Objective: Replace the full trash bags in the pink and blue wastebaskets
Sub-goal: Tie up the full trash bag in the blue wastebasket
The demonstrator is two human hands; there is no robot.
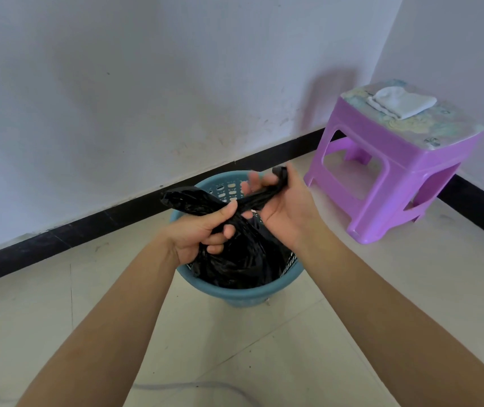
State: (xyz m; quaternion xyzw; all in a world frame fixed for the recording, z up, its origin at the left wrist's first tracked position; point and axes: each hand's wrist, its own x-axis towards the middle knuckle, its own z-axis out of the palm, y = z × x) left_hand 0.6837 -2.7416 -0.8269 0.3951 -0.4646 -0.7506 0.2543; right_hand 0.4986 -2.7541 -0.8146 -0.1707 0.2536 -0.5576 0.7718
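Both hands' fingers clamped on black trash bag, twisted neck running left-right above blue wastebasket

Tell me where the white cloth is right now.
In the head view, the folded white cloth lies on top of the purple stool, far right near the wall corner, beyond the blue wastebasket.

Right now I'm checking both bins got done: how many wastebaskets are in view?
1. The blue wastebasket stands on the floor by the wall, a black trash bag in it, gripped by both hands. No pink wastebasket shows; it may be out of frame.
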